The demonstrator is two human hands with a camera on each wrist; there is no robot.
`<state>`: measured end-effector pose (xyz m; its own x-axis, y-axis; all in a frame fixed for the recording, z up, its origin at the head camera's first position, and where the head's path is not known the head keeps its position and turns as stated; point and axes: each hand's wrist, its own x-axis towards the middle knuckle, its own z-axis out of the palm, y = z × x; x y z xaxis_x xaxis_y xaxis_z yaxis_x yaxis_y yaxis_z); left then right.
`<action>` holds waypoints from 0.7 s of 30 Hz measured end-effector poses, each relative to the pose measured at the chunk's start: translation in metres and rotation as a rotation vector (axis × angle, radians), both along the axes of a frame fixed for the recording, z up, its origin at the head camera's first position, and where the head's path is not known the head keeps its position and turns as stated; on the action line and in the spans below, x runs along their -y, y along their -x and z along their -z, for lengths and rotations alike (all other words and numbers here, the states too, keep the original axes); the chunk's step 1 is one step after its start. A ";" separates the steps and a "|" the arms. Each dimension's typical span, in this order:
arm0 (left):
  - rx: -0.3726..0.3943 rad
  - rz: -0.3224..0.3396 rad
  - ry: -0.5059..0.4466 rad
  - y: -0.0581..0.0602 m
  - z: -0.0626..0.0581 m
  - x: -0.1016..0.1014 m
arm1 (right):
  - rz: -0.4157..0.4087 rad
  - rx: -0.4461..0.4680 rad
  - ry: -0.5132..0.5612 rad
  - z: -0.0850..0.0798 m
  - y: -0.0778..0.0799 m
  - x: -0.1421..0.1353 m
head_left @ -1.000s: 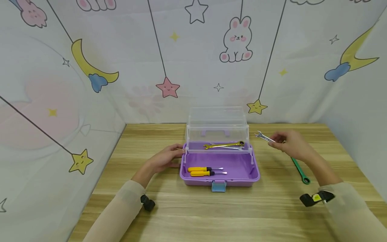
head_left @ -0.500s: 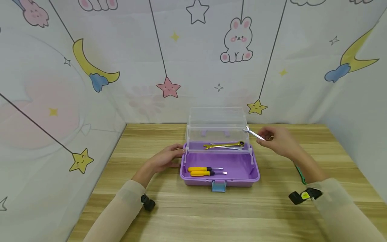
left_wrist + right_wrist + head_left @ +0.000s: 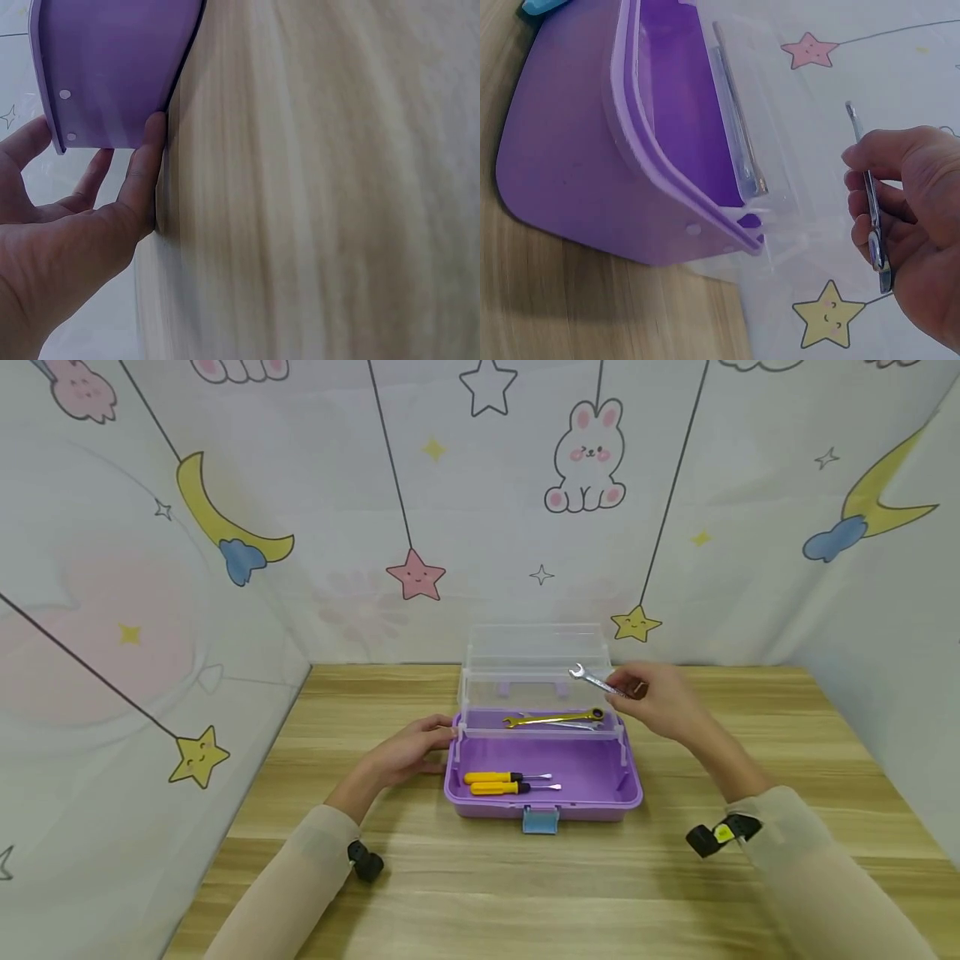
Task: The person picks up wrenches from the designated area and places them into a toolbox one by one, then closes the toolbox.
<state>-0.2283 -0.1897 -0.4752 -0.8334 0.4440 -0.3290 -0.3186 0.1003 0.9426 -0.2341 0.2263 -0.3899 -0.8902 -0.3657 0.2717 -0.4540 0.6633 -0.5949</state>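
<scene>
My right hand (image 3: 660,697) pinches a silver wrench (image 3: 592,681) by its lower part, above the back right corner of the purple toolbox (image 3: 543,812). The right wrist view shows the wrench (image 3: 872,195) between thumb and fingers, apart from the box. My left hand (image 3: 408,753) touches the box's left side; in the left wrist view its fingers (image 3: 151,142) are spread, fingertips at the wall and rim. A gold ratchet wrench (image 3: 555,718) and another silver wrench (image 3: 577,726) lie in the clear raised tray (image 3: 480,734). Two yellow-handled screwdrivers (image 3: 495,788) lie on the box's floor.
The toolbox's clear lid (image 3: 536,647) stands raised at the back, near the printed cloth wall (image 3: 495,527). A blue latch (image 3: 541,821) hangs at the front. Wood-grain table (image 3: 480,893) surrounds the box.
My right hand has carried the silver wrench leftward and slightly up, from beside the box to over its back right. A green wrench on the right has become hidden by the arm. Left hand unmoved.
</scene>
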 end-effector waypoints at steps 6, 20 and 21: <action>0.003 0.000 0.006 0.000 0.000 0.001 | -0.023 0.001 -0.016 0.001 0.004 0.013; 0.002 -0.008 -0.001 0.001 0.002 0.000 | -0.053 0.054 0.008 0.010 0.015 0.047; 0.003 -0.008 0.001 0.001 0.002 0.000 | -0.062 0.054 0.008 0.011 0.015 0.049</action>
<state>-0.2293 -0.1900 -0.4771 -0.8359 0.4375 -0.3314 -0.3218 0.0986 0.9417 -0.2494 0.1769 -0.4011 -0.8794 -0.4183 0.2272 -0.4612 0.6304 -0.6243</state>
